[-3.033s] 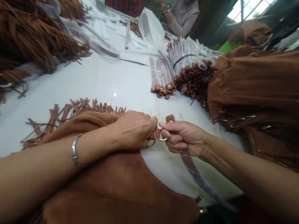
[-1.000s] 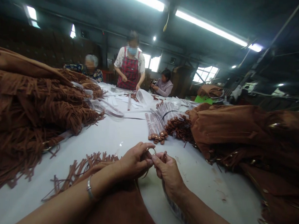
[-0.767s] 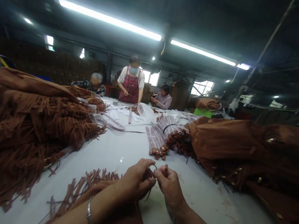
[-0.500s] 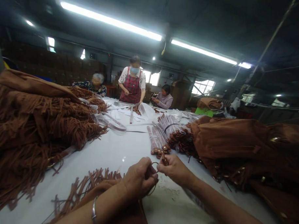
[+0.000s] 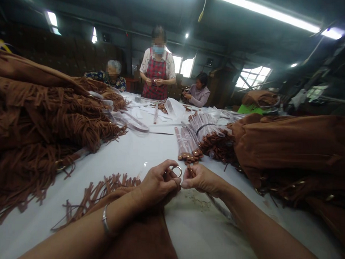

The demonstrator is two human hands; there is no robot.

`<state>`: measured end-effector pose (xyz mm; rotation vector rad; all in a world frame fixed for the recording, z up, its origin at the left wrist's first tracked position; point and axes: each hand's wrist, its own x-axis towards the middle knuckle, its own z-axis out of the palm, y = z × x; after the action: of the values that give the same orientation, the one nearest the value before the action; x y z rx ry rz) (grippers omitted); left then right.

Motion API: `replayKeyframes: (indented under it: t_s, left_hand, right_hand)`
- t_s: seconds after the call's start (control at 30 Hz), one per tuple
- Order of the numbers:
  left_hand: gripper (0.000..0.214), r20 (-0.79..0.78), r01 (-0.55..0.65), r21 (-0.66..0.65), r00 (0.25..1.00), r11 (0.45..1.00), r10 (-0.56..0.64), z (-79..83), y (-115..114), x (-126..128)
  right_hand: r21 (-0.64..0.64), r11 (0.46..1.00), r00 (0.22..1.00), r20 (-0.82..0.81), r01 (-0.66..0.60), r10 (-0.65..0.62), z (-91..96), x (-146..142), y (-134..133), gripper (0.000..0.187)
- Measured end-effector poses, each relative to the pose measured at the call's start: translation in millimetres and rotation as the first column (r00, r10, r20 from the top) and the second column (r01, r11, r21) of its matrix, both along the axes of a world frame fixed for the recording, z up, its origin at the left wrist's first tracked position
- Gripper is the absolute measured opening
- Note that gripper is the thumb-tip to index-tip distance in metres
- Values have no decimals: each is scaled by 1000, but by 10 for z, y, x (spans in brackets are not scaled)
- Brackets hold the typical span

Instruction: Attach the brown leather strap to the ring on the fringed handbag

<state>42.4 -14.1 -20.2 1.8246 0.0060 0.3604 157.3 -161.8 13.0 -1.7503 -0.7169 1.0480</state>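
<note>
My left hand [image 5: 161, 182] pinches a metal ring [image 5: 177, 171], its round opening turned towards me. Below that hand lies a brown fringed bag piece [image 5: 146, 234], its fringe [image 5: 102, 191] spread to the left on the white table. Close beside the ring, my right hand [image 5: 201, 179] is closed on the brown end of a strap [image 5: 190, 170]. The strap's plastic-wrapped length [image 5: 220, 208] trails beneath my right forearm. A small gap shows between the strap end and the ring.
Several wrapped straps [image 5: 186, 145] lie just beyond my hands, beside a tied bundle of straps [image 5: 202, 126]. Brown fringed pieces [image 5: 48, 121] are heaped at left, brown bags [image 5: 287, 148] at right. Across the white table [image 5: 132, 154], a co-worker in a checked apron [image 5: 155, 78] stands between two seated people.
The view has tilted down and shifted left. The ring now stands clear above my left fingers, and the strap end is slightly apart from it. The standing co-worker has brought both hands together.
</note>
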Motion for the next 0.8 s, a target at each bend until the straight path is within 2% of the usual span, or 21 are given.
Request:
replayKeyframes:
  t_s: [0.17, 0.33, 0.43, 0.63, 0.8]
  left_hand:
    - [27, 8, -33, -18, 999, 999, 33, -57, 28, 55]
    - [28, -14, -39, 75, 999, 996, 40, -101, 43, 56]
    - [29, -8, -31, 139, 999, 990, 32, -115, 49, 45]
    - [25, -48, 16, 314, 999, 949, -1, -87, -8, -1]
    - [25, -44, 58, 357, 998, 932, -46, -18, -69, -33]
  right_hand:
    - [206, 979, 965, -259, 7, 47, -204, 109, -12, 37]
    - [260, 965, 899, -417, -21, 132, -307, 234, -136, 31]
    - [240, 971, 915, -388, -15, 110, -308, 264, -166, 27]
    - [180, 983, 972, -234, 20, 23, -246, 148, -81, 31]
    - [170, 985, 980, -200, 27, 8, -242, 58, -18, 36]
